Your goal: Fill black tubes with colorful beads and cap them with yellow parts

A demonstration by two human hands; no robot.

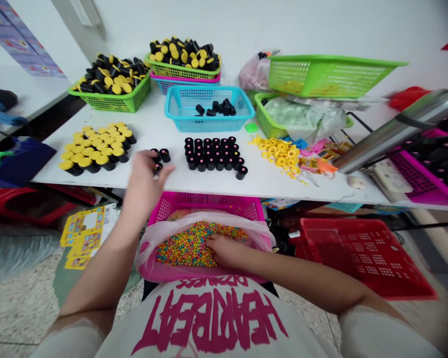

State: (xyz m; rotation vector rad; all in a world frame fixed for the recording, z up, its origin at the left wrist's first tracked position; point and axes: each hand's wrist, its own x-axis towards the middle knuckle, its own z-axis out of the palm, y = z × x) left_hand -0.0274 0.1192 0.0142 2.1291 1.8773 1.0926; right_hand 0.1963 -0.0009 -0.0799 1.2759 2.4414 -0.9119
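Note:
My left hand [145,171] is at the table's front edge, its thumb spread away from the fingers. Between thumb and fingers stands a small black cylindrical container with something pale inside its top. Two similar black containers [165,155] stand just beyond, touching or close to the fingertips. Down in my lap, my right hand [226,251] is sunk in a heap of small multicoloured balls [188,246], its fingers curled and partly hidden among them. The balls lie in a clear pinkish plastic bag [147,248] set in a pink basket [252,206].
Rows of black containers [211,151] stand mid-table. Yellow-capped containers [97,146] are grouped at left, and more fill green baskets [112,103] behind. A blue basket [209,124] holds loose black ones. Yellow rings [281,151] lie right, near a metal pole [395,132].

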